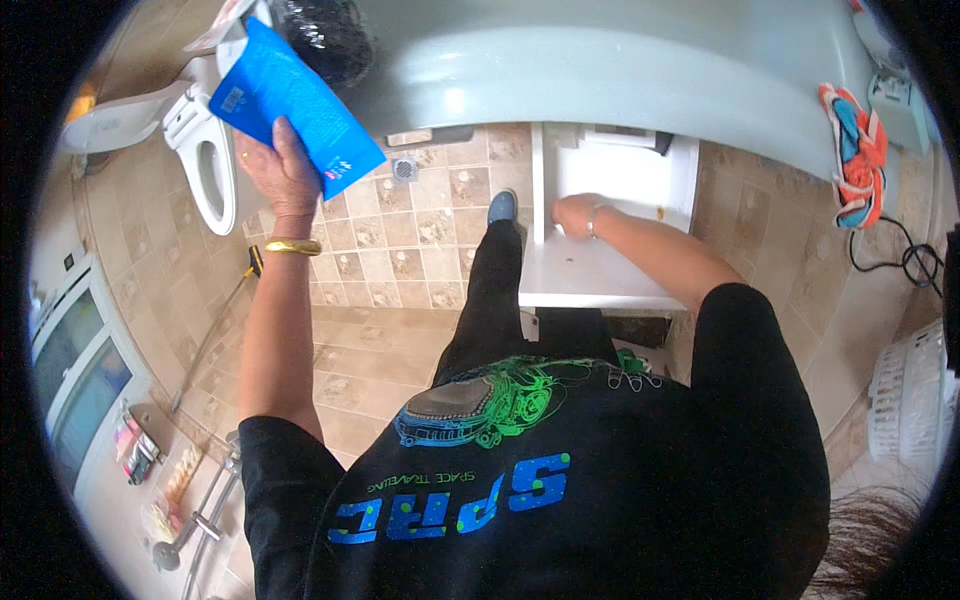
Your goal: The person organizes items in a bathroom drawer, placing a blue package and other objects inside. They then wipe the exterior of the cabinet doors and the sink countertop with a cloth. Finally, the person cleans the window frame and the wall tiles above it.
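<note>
On the left, my left hand [281,169], with a gold bangle at its wrist, grips a flat blue packet [300,105] that bears writing; the thumb lies on its near face. My right hand [577,215], slightly blurred and wearing a silver-coloured bracelet, reaches down into an open white drawer or cabinet compartment [616,176], close to its left wall. Its fingers are partly hidden, so whether they hold something cannot be told. A white object with a dark end [626,139] lies at the compartment's far side.
A pale glossy countertop [525,67] spans the far side, with a dark plastic bag [326,37] on it. An orange-and-blue cloth [855,157] and black cable [900,251] are at right. A toilet [214,180] stands left, near a long-handled tool [217,322]. A white basket [904,397] sits lower right.
</note>
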`<state>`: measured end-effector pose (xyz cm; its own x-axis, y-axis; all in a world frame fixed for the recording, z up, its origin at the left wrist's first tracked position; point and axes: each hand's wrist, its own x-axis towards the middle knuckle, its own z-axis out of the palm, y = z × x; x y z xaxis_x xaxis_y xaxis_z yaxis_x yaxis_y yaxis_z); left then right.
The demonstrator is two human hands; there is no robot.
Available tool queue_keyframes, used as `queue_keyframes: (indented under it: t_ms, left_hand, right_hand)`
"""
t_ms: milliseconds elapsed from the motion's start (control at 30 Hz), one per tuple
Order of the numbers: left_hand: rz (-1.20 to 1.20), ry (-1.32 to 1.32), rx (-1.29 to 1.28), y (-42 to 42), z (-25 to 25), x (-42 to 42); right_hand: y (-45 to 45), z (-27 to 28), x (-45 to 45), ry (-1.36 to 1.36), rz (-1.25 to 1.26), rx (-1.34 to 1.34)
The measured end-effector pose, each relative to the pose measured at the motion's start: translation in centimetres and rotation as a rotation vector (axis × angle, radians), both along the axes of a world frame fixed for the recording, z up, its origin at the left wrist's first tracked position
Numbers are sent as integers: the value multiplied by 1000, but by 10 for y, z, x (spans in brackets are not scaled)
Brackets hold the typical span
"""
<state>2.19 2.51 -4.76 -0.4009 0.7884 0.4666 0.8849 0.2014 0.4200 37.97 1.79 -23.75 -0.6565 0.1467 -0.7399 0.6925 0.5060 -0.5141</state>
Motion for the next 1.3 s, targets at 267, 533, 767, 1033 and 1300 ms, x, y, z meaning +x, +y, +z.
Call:
queue_keyframes:
  t_ms: [267,533,767,1033,1300]
  left_hand:
    - [-49,38,-15,0,3,-9]
    - [36,117,-141,-2,3,-7]
    - [15,9,-55,-7,12,-2]
    - [-133,-327,18,-6,26,-7]
    - [-101,-733,114,-8,35,-37]
  right_hand:
    - [7,9,1,60,-280,-434]
    - [14,159,-41,435,-570,-1312]
    - [73,265,-91,799,-989,-400]
    - [143,282,-191,608,-660,375]
    - [136,259,-195,619,-794,184]
